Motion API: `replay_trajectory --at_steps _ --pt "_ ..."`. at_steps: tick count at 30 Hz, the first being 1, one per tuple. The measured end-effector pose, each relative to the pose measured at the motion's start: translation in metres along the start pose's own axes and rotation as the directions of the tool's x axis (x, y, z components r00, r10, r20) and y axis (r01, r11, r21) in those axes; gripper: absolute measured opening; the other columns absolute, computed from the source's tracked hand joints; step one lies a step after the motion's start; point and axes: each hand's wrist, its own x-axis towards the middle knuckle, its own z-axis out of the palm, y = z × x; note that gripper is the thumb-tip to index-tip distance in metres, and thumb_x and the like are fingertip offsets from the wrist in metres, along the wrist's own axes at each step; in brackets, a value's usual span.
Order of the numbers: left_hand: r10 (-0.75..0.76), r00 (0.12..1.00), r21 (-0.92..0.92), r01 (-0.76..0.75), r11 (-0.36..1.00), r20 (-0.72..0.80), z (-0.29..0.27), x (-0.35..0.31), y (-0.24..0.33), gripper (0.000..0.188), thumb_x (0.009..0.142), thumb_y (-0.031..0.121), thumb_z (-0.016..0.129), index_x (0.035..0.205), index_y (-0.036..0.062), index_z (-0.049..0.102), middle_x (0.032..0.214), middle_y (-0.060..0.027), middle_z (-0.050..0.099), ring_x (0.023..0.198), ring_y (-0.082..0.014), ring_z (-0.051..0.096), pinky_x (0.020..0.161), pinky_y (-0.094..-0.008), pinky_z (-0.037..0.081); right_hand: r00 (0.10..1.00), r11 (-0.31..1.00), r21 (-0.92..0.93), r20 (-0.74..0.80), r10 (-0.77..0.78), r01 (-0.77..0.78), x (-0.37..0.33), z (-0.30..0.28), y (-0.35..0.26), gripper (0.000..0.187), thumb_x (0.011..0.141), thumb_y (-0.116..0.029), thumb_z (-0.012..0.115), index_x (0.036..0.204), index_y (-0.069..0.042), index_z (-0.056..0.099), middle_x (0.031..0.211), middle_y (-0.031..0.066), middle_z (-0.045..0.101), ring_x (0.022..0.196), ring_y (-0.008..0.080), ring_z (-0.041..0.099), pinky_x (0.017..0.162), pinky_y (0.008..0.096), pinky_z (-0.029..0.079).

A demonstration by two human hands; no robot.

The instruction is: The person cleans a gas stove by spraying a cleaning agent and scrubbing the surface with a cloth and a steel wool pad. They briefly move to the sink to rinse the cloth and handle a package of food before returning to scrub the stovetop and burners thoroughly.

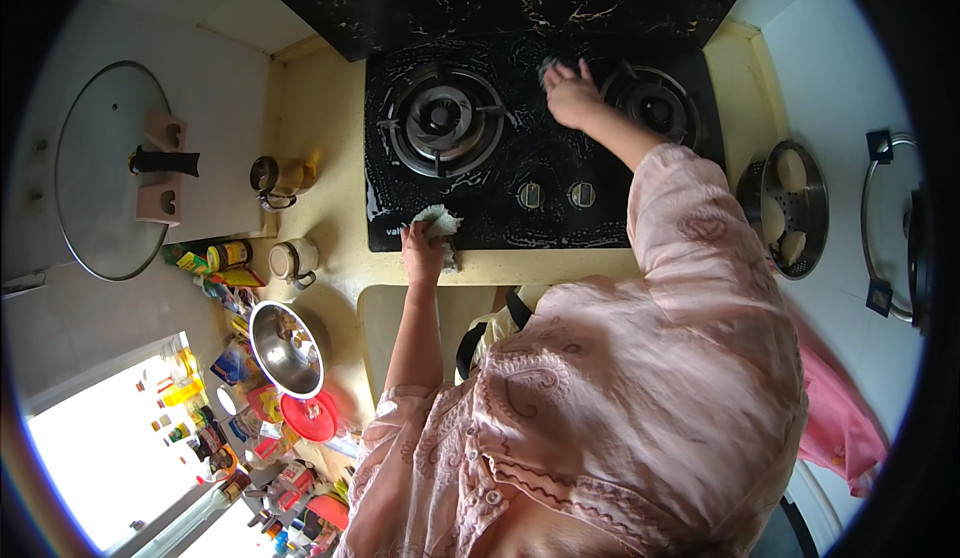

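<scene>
My left hand [422, 256] is at the front left edge of the black glass gas stove [520, 148], closed on a crumpled pale cloth [440, 220]. Part of that cloth hangs over the stove's front edge onto the counter. Stretched far across the stove, my right hand [574, 98] is between the two burners, close to the right burner [655, 108]. Its fingers press on a small grey pad-like thing [547, 70], blurred and mostly covered by the hand. Whitish, foamy streaks cover the glass around the left burner [440, 118] and the two knobs [556, 195].
On the left counter are a glass jug [283, 176], a lidded jar [293, 261], a steel bowl [288, 348] and a red lid [309, 416]. Many bottles and packets crowd the window. A glass pot lid [115, 173] hangs left; a steel colander [797, 208] hangs right.
</scene>
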Motion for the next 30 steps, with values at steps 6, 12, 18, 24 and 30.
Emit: replay_trajectory --at_steps 6,12,18,24,30 --pt "0.006 1.000 -0.017 -0.006 1.000 -0.002 -0.001 -0.001 0.001 0.032 0.061 0.001 0.064 0.090 0.0035 0.052 0.087 -0.0161 0.053 0.085 -0.0346 0.050 0.075 -0.0408 0.043 0.986 0.987 0.023 -0.049 -0.161 0.162 -0.026 0.007 -0.016 0.045 0.086 -0.018 0.028 0.129 -0.005 0.036 0.138 0.0053 0.030 0.128 0.0177 0.025 0.104 0.0529 0.005" --pt "-0.028 1.000 -0.015 0.028 1.000 -0.003 -0.005 -0.002 0.010 0.031 0.061 0.001 0.063 0.089 0.0027 0.051 0.087 -0.0159 0.054 0.086 -0.0353 0.049 0.075 -0.0414 0.043 0.966 0.969 0.008 0.088 0.245 -0.247 0.042 -0.010 0.032 0.047 0.086 -0.018 0.026 0.132 -0.010 0.032 0.140 0.0044 0.025 0.128 0.0192 0.023 0.104 0.0540 0.003" --pt "0.000 1.000 -0.042 0.000 0.999 -0.008 -0.003 -0.002 0.005 0.031 0.060 -0.001 0.062 0.089 0.0035 0.051 0.085 -0.0149 0.054 0.082 -0.0343 0.049 0.073 -0.0410 0.043 0.988 0.988 0.072 0.077 0.132 -0.138 0.065 -0.025 -0.018 0.046 0.086 -0.020 0.028 0.130 -0.008 0.034 0.139 0.0050 0.027 0.128 0.0197 0.023 0.103 0.0554 0.003" --pt "0.025 1.000 -0.028 -0.025 0.999 0.012 -0.002 0.000 -0.001 0.031 0.061 0.000 0.063 0.090 0.0037 0.052 0.085 -0.0153 0.054 0.083 -0.0344 0.050 0.074 -0.0404 0.043 0.995 0.993 0.067 0.052 0.089 -0.092 0.059 -0.016 -0.015 0.046 0.086 -0.019 0.026 0.131 -0.012 0.033 0.140 0.0025 0.026 0.128 0.0165 0.023 0.103 0.0561 0.004" --pt "0.027 1.000 -0.016 -0.027 1.000 -0.001 0.001 0.000 -0.004 0.030 0.061 -0.001 0.060 0.090 0.0040 0.051 0.085 -0.0164 0.052 0.081 -0.0348 0.050 0.073 -0.0413 0.043 0.926 0.937 0.026 0.162 0.340 -0.348 0.045 -0.018 0.050 0.048 0.084 -0.021 0.031 0.131 -0.011 0.034 0.139 0.0011 0.027 0.129 0.0178 0.022 0.103 0.0569 0.002"
